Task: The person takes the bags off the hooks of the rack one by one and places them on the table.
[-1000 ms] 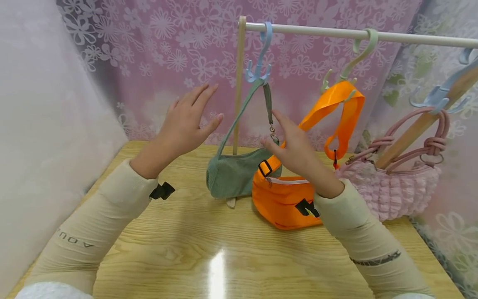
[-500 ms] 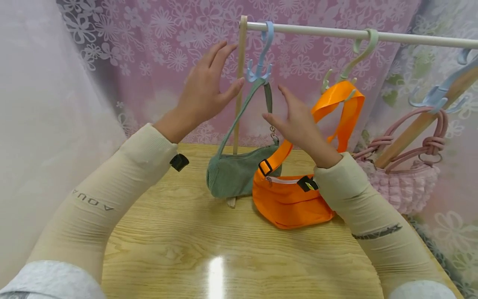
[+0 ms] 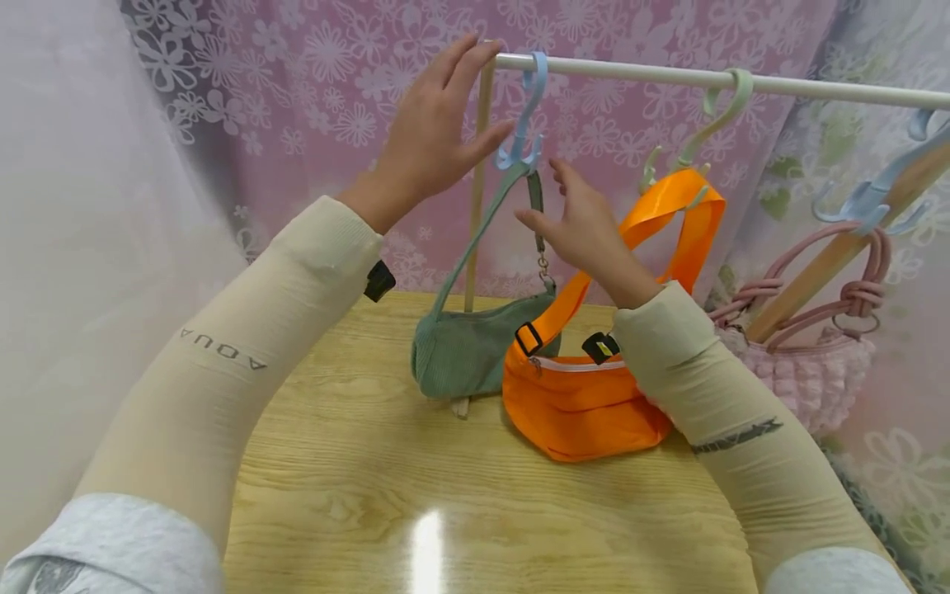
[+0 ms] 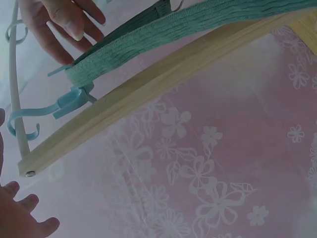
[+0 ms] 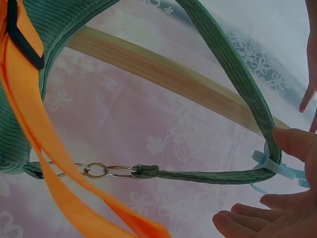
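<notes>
A green corduroy handbag hangs by its strap from a light blue hook near the rail's left end. My left hand is raised beside the rack's wooden post, fingers extended, and holds nothing. In the left wrist view the fingers of this left hand are apart from the hook. My right hand is just right of the strap, thumb and fingers spread. Seen from the right wrist, the thumb of that hand is close to the strap's top; whether it touches, I cannot tell.
An orange bag hangs from a green hook, partly in front of the green one. Farther right, a pink ruffled handbag hangs from another blue hook. The white rail spans above the wooden table.
My left hand has risen and moved right to the height of the rail's end. My right hand has risen slightly alongside the green strap. The bags hang where they were.
</notes>
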`<state>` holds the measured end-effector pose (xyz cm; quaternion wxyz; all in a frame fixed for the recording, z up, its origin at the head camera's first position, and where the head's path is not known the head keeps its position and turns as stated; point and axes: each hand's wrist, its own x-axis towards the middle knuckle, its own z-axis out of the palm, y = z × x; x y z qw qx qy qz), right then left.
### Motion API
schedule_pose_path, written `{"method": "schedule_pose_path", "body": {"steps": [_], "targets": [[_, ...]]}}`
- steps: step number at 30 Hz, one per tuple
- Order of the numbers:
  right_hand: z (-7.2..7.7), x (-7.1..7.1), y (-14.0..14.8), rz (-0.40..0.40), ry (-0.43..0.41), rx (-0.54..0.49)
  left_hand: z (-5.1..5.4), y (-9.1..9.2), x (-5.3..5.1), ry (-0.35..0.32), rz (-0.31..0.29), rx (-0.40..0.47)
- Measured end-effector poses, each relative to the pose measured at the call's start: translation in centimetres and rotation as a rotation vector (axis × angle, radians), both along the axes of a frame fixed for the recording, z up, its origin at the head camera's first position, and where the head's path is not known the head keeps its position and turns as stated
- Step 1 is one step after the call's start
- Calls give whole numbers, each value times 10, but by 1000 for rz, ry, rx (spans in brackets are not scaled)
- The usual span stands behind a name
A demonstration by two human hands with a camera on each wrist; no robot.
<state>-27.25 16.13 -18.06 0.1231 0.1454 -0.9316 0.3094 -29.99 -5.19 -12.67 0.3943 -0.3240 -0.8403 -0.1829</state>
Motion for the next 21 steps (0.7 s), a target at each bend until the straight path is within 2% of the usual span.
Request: {"method": "schedule_pose_path", "body": {"steps": [8, 13, 18, 21], "targets": [[0, -16, -2, -32, -72, -49, 14, 10, -18, 34, -47, -78], [-5, -23, 0, -27, -103, -78, 18, 18, -27, 17, -41, -106], [-9, -29, 0, 6, -115, -111, 19, 20, -33, -11, -44, -107], [-13, -31, 2, 18, -124, -127, 17, 21, -36, -8, -68, -120]]}}
